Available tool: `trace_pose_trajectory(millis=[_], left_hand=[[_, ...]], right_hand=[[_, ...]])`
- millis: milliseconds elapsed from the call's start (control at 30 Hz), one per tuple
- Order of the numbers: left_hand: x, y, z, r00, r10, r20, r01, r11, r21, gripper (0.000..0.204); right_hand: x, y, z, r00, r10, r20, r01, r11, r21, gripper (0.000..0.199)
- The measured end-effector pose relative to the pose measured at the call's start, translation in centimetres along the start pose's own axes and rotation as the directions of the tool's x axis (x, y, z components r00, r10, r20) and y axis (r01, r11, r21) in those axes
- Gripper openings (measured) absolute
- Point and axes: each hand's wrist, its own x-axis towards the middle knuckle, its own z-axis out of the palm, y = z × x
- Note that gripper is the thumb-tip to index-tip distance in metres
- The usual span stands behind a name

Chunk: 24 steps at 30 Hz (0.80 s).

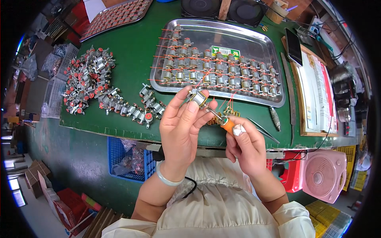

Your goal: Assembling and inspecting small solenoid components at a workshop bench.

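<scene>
Our left hand (183, 119) is closed in a pinch, thumb and fingertips gripping a small silver motor (197, 97) held up just in front of the near rim of the steel tray (254, 43). Our right hand (243, 144) is wrapped shut around the orange handle of a screwdriver (222, 120), and sits lower and to the right of the motor, farther from the tray. The tool's long axis runs up and to the left from that fist, its thin shaft meeting the underside of the motor, so the motor lies up-left of the right hand along that same line. The left hand is the nearer one to the tray. Left of the tray, a heap of red-capped motors (89, 79) lies on the green mat (131, 51).
</scene>
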Motion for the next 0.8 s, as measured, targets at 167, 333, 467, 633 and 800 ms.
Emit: trace_pose_trajectory(millis=[167, 333, 467, 633, 800], left_hand=[[-0.4, -0.1, 0.1, 0.995, 0.1, 0.002, -0.1, 0.994, 0.052, 0.034], [-0.5, 0.2, 0.0, 0.991, 0.133, -0.001, -0.133, 0.988, 0.079, 0.034], [-0.8, 0.3, 0.2, 0.984, 0.179, 0.002, -0.178, 0.98, 0.089, 0.033], [-1.2, 0.5, 0.0, 0.98, 0.197, 0.02, -0.198, 0.974, 0.11, 0.032], [-1.0, 0.6, -0.1, 0.981, 0.194, -0.008, -0.192, 0.976, 0.103, 0.033]], right_hand=[[0.1, 0.6, 0.0, 0.998, -0.06, 0.029, 0.064, 0.986, -0.154, 0.032], [0.7, -0.2, -0.2, 0.951, 0.216, 0.221, -0.281, 0.903, 0.324, 0.04], [1.6, 1.8, 0.6, 0.736, -0.676, -0.008, 0.516, 0.569, -0.64, 0.041], [0.9, 0.4, -1.5, 0.885, 0.312, 0.345, -0.427, 0.84, 0.334, 0.032], [0.8, 0.9, 1.2, 0.961, -0.267, -0.064, 0.233, 0.917, -0.324, 0.028]])
